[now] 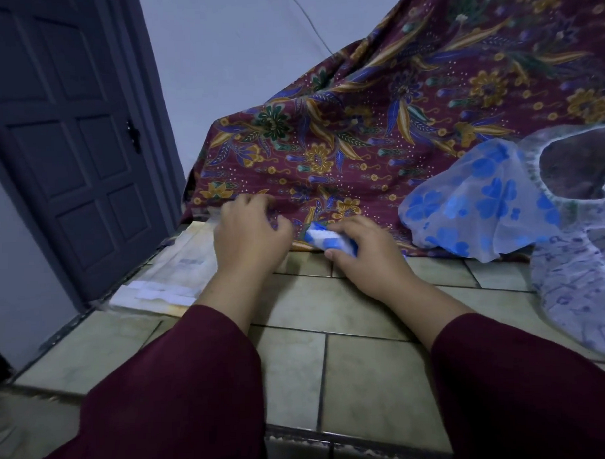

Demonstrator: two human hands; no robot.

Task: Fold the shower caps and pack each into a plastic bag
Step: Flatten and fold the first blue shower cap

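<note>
Head view: on a tiled counter (pixel 361 375) I have one shower cap folded into a small blue-and-white bundle (pixel 330 241), gripped in my right hand (pixel 362 253) with fingers curled over it and the thumb beneath; it sits at the counter's far edge against the batik cloth (pixel 359 124). My left hand (pixel 251 231) hovers just beside it, fingers loosely bent and holding nothing, over a stack of flat plastic bags (pixel 179 268) at the left. By my reckoning the fold is done and bagging is next. Two unfolded caps remain at the right: a blue-flowered one (pixel 482 202) and a pale purple-printed one (pixel 577 288).
</note>
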